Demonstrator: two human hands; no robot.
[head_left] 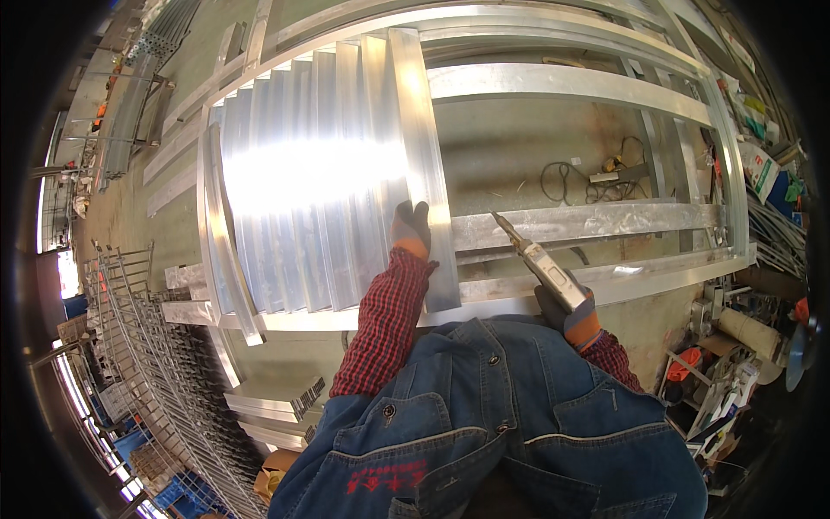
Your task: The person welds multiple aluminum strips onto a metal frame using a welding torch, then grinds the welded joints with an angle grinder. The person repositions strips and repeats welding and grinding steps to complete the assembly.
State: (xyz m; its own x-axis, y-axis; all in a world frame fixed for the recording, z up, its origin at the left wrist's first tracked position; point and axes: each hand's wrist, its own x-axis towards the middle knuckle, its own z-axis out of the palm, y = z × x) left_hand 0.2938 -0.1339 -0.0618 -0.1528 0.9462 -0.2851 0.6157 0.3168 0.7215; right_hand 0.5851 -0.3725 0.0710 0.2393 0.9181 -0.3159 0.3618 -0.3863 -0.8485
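Observation:
My left hand (411,232), in a grey and orange glove, is closed at the left edge of a wide, bright metal slat (430,164). Its fingertips are partly hidden. Left of it stands a row of overlapping, slanted metal slats (298,251), washed out by glare in the middle. They sit across a metal frame (571,80). Low on the right, my gloved right hand (566,313) is wrapped round a silver welding gun (546,268) with a tapered nozzle. Its tip points up and left over a crossbar (596,222), apart from the wide slat.
A coiled black cable and a small tool (616,176) lie on the floor behind the crossbar. Stacked metal profiles (277,398) are at the lower left, beside a metal rack (164,363). Cluttered tools and an orange item (683,363) stand at the right.

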